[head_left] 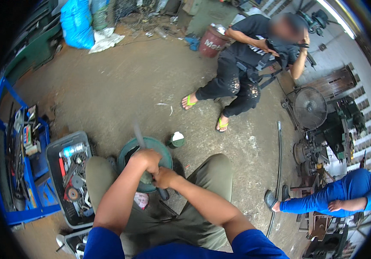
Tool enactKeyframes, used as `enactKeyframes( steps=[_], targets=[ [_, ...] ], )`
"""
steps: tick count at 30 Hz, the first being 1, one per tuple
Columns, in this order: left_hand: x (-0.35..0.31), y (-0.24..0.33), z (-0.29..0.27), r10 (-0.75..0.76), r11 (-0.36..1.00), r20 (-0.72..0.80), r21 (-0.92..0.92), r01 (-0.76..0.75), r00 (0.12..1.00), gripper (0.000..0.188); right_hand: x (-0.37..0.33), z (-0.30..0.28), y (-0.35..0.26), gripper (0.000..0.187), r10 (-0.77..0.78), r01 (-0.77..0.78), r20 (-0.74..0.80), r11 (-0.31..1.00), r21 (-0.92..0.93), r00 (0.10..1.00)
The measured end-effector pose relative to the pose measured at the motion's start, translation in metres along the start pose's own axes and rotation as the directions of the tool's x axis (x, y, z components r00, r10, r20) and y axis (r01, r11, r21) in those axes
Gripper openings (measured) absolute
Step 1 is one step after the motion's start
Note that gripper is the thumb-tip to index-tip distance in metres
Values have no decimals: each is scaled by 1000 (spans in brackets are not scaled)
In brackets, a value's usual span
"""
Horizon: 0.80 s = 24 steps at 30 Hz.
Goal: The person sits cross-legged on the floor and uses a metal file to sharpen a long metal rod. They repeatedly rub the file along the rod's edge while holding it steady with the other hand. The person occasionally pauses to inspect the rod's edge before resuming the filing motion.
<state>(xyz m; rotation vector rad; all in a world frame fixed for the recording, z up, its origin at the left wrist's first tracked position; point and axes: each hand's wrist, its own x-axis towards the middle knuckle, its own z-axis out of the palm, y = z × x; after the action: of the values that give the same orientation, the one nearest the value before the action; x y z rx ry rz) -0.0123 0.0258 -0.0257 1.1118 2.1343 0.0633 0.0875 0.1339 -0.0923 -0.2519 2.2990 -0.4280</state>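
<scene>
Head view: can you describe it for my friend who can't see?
A person's left hand and right hand are close together over a round green tub, with a long, blurred bar sticking out past them. A grey crate of tools sits left; another person in black is ahead.

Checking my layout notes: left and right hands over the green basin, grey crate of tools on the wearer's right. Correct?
Not quite: the grey crate of tools is on the wearer's left, as the head view shows. The left hand and right hand are over the green basin.
</scene>
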Motion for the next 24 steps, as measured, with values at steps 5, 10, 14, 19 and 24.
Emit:
enactKeyframes(
  steps=[5,10,14,19,24],
  targets=[
    [1,0,-2,20,999,34,-45,-19,999,69,4,12,-8,53,45,-48,-35,994,-99,998],
    [-3,-1,-7,16,999,78,-53,-12,997,77,6,5,-11,62,102,-102,-1,994,-37,995],
    [-2,-5,-8,2,994,64,-110,5,998,78,4,-4,-11,66,196,-188,-89,978,94,976],
    [5,-11,5,26,999,49,-23,-25,998,81,-1,0,-20,67,178,-179,-47,983,-28,983],
    [11,-15,9,65,997,52,-51,-62,997,76,-1,-3,-22,65,150,-151,-45,988,-19,988]
  ],
)
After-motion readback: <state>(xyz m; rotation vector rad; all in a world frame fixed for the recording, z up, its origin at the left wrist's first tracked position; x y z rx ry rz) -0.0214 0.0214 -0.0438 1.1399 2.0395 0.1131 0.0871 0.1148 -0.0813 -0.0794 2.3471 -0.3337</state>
